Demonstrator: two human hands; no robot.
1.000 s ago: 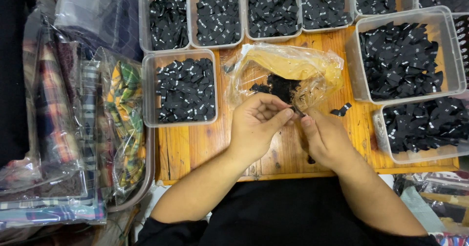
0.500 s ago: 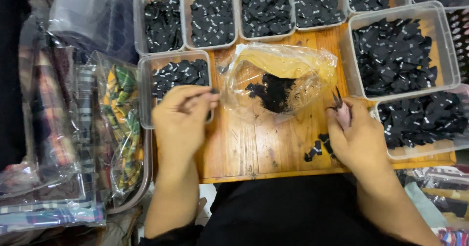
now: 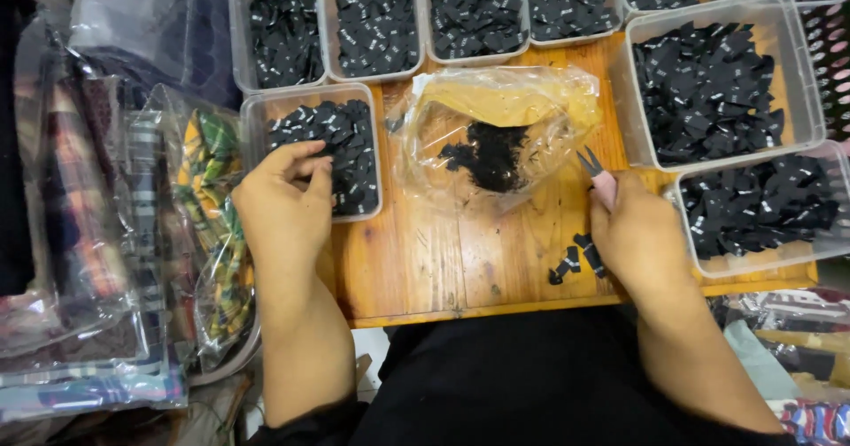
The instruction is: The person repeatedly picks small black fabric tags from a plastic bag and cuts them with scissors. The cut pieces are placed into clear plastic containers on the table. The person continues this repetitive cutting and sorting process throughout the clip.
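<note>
At the left edge of the wooden board (image 3: 425, 269), the left hand (image 3: 282, 205) rests over a clear tub of black woven labels (image 3: 350, 145), fingertips pinched together; whether they grip a label cannot be told. The right hand (image 3: 639, 238) is closed on pink thread snips (image 3: 598, 176), blades apart, pointing at the plastic bag (image 3: 496, 136). Risks: blades snagging the bag; loose labels (image 3: 575, 258) near the front edge dropping off.

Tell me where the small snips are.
In the head view, the snips are in the right hand, blades pointing toward the clear plastic bag mid-board.
</note>
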